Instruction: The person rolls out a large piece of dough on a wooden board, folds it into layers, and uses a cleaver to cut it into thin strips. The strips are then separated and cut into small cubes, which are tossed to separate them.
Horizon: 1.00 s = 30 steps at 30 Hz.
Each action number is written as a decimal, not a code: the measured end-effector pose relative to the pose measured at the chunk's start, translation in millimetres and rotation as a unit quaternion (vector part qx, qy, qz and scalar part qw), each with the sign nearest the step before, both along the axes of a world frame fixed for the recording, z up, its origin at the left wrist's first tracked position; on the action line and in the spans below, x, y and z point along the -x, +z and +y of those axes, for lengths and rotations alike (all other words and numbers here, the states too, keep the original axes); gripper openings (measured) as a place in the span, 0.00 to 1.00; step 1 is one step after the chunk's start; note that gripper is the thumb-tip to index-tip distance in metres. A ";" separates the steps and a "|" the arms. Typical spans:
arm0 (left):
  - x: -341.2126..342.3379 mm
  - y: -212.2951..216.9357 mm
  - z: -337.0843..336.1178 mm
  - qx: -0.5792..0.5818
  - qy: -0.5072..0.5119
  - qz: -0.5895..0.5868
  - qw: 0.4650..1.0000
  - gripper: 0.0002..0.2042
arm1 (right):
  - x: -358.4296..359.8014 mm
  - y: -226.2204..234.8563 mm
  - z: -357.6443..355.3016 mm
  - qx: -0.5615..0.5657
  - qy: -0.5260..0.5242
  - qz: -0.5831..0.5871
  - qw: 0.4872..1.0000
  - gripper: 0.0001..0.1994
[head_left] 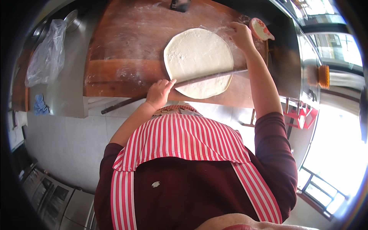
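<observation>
A large round sheet of dough [197, 53] lies flat on a floured wooden board [122, 42]. Across its near part runs a long, thin, dark rolling pin [209, 78], whose left end sticks out past the board's front edge. My left hand [159, 93] is closed on the pin just left of the dough. Beyond the dough's right edge, my right hand [242, 36] is off the pin, low over the floured board, its fingers curled together; what they hold, if anything, is hidden. Right beside that hand is a small white-and-red bowl [262, 29] with a pointed lip.
A dark object [180, 5] sits at the board's far edge. On the metal counter [74, 84] to the left are a clear plastic bag [46, 55] and a blue cloth [40, 104]. At the right stands a jar with an orange lid [324, 76].
</observation>
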State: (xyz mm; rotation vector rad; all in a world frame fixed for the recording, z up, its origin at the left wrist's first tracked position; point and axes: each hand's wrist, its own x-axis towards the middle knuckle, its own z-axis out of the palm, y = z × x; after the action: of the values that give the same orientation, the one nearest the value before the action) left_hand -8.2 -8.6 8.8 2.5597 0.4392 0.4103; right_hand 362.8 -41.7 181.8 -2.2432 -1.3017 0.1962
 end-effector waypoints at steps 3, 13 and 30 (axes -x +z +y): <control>-9.1 6.3 21.4 0.005 -0.002 0.004 1.000 0.26 | 15.3 -10.9 -46.1 0.075 -0.013 0.176 0.981 0.09; -52.3 5.6 72.0 0.006 -0.011 -0.010 1.000 0.24 | 77.1 -50.4 -84.9 0.124 0.013 0.113 0.986 0.06; -49.6 -13.1 69.3 0.023 0.010 -0.017 1.000 0.22 | 78.8 -48.4 -116.0 0.094 -0.119 0.155 0.976 0.12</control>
State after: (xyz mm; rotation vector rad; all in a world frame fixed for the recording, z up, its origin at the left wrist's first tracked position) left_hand 41.4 60.7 -4.2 2.5023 0.4558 0.4445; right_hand 284.1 -157.7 133.4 -2.3838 -0.8739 0.5747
